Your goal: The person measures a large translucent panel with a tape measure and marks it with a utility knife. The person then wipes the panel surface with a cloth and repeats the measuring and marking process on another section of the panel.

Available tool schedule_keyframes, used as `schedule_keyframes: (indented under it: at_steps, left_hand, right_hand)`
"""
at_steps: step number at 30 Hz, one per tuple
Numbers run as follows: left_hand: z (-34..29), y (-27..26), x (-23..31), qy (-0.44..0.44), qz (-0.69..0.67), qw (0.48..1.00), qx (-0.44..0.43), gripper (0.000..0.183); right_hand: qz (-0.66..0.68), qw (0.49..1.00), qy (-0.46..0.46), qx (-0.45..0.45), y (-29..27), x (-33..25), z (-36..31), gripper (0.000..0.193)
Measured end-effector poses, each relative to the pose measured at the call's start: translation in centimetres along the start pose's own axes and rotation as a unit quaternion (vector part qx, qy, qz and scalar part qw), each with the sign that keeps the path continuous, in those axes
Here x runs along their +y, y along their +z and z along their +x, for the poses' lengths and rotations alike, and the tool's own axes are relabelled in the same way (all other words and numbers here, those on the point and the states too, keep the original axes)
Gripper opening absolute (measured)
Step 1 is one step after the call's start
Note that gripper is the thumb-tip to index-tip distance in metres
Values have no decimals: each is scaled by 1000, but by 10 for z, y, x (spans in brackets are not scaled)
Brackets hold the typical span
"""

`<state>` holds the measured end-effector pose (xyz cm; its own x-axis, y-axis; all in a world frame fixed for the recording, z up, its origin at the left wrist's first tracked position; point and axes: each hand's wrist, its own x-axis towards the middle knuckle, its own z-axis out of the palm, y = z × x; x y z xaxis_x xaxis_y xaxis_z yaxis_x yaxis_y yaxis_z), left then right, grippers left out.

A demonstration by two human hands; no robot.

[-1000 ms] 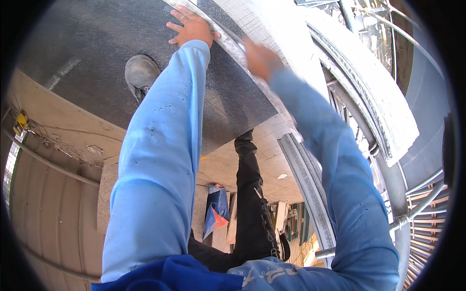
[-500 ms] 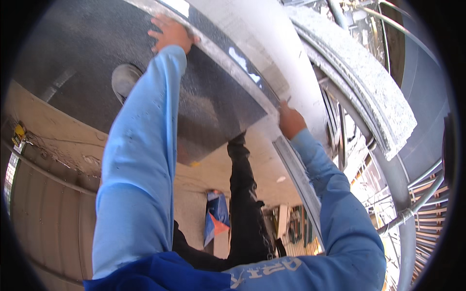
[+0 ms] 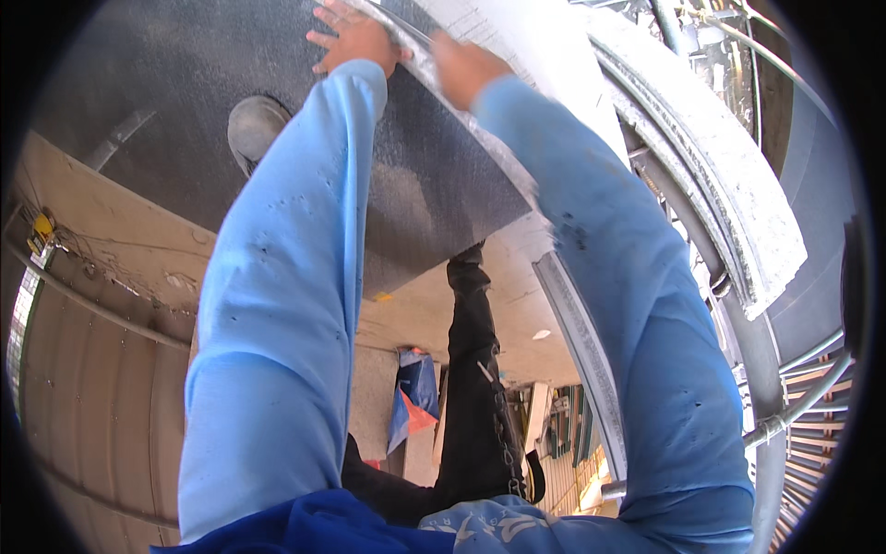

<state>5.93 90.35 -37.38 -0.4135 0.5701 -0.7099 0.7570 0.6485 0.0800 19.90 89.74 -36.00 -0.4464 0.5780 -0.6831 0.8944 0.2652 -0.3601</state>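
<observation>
A large dark grey sheet (image 3: 434,194) spreads below my hands, with a pale strip (image 3: 503,162) along its right edge. My left hand (image 3: 360,44) lies on the sheet near the far end, fingers spread, its thumb side against the strip. Just right of it, my right hand (image 3: 469,69) is over the strip with its fingers curled in. Motion blurs those fingers, and whatever they hold cannot be made out. Beyond the strip lies a bright white surface (image 3: 554,55).
A grey shoe (image 3: 257,129) rests on the sheet left of my left forearm. A curved, speckled grey-white slab (image 3: 701,138) stands at the right, near metal pipes (image 3: 775,425). A narrow metal rail (image 3: 581,342) runs below the sheet's corner. A blue and orange bag (image 3: 415,397) lies lower down.
My right hand has moved up and left along the strip, from near the sheet's lower corner to beside my left hand. My left hand remains spread on the sheet. The view has shifted slightly.
</observation>
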Motion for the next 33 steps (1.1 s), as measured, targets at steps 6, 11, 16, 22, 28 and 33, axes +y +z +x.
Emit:
schedule_keyframes:
  at_steps: [6, 11, 16, 22, 28, 33]
  left_hand:
    - [12, 16, -17, 18, 2, 1000, 25, 112]
    - [10, 23, -16, 77, -33, 995, 54, 120]
    - [9, 18, -13, 41, 11, 999, 22, 123]
    - [1, 2, 0, 22, 24, 999, -17, 122]
    - [6, 10, -11, 33, 9, 999, -4, 121]
    - [13, 19, -18, 71, 43, 996, 29, 123]
  right_hand:
    - [-76, 888, 288, -350, 121, 199, -308, 49]
    - [-53, 903, 290, -312, 106, 225, -375, 43]
    - [0, 998, 54, -9, 13, 102, -154, 26]
    - [49, 986, -59, 150, -56, -20, 82, 17]
    - [-85, 988, -122, 49, -134, -127, 147, 19]
    - [-11, 997, -51, 54, -81, -84, 116, 17]
